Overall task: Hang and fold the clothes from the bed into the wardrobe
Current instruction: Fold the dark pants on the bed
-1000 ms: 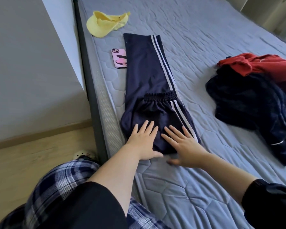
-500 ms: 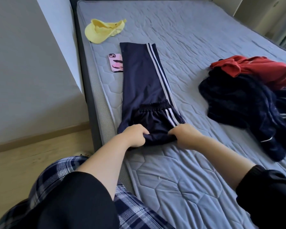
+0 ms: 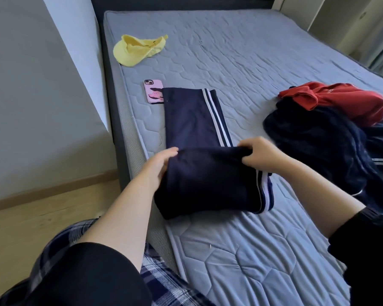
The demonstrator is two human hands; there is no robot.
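While the left hand [image 3: 158, 166] cups the trousers [image 3: 208, 182] (navy, striped), the right hand [image 3: 260, 155] pinches their folded edge.

1. trousers [image 3: 197, 120] lie on the mattress [image 3: 274, 58] near its 9 o'clock edge.
2. phone [image 3: 153, 91] touches them at 10 o'clock.
3. cap [image 3: 137, 49] lies at 11 o'clock.
4. clothes pile [image 3: 332, 129] sits at 3 o'clock.

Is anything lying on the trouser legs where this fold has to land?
Nothing visible does. Both hands, left and right, hold the folded end of the navy track pants; the pink phone lies beside the far hem, off the fabric.
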